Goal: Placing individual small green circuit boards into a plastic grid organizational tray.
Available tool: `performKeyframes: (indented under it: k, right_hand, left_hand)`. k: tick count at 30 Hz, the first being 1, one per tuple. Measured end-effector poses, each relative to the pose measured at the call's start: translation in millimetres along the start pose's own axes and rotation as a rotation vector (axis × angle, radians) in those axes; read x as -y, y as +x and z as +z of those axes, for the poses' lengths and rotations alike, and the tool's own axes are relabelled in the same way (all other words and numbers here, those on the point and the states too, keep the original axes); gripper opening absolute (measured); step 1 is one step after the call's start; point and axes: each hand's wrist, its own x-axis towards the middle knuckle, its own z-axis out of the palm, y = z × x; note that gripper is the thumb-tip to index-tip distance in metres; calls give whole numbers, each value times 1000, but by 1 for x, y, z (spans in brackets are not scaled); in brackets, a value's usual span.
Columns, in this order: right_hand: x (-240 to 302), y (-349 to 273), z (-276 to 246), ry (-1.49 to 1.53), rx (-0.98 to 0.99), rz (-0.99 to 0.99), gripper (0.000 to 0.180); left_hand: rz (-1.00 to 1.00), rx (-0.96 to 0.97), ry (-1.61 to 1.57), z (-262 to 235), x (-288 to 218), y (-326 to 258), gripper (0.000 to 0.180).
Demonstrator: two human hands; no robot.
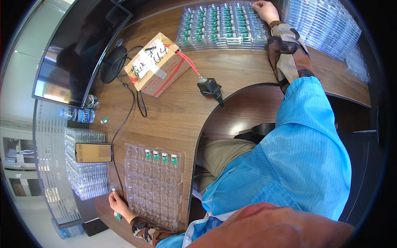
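The fingers of the left hand (117, 201) are curled and pinch a small green part (113, 189) just beside the near-left corner of a clear plastic tray (154, 194). This tray lies flat on the wooden bench (173, 111) and is almost empty — only four green parts (160, 157) sit in its far row. Another small green part (118, 215) lies on the bench just below the hand. The left forearm, in a camouflage sleeve, comes in from the lower edge and is bent close to the body.

The right hand (264, 10) is stretched far forward, arm nearly straight, and its fingers rest on the right end of a filled tray (223, 24) of green parts at the far side of the bench; whether they grip anything I cannot tell. More clear trays are stacked (326, 25) to the right of it.

To the left of the near tray stands a stack of clear trays (84, 177) with a phone (93, 152) on top. Further away are a cardboard box (156, 64), a black adapter (210, 87) on a red cable, a dark monitor (78, 49) and a water bottle (77, 115) — all well apart from both hands.
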Motion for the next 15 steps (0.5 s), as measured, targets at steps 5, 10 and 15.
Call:
performKeyframes:
  k: [5, 10, 15]
  right_hand:
    - [-1, 0, 0, 9, -36, -7, 22]
    - [-7, 0, 0, 37, -26, -30, 21]
    - [-18, 3, 3, 251, 10, 7, 18]
  left_hand:
    - [11, 14, -18, 0, 0, 0, 17]
    - [11, 6, 5, -1, 2, 1, 18]
    - [22, 6, 32, -2, 3, 0, 19]
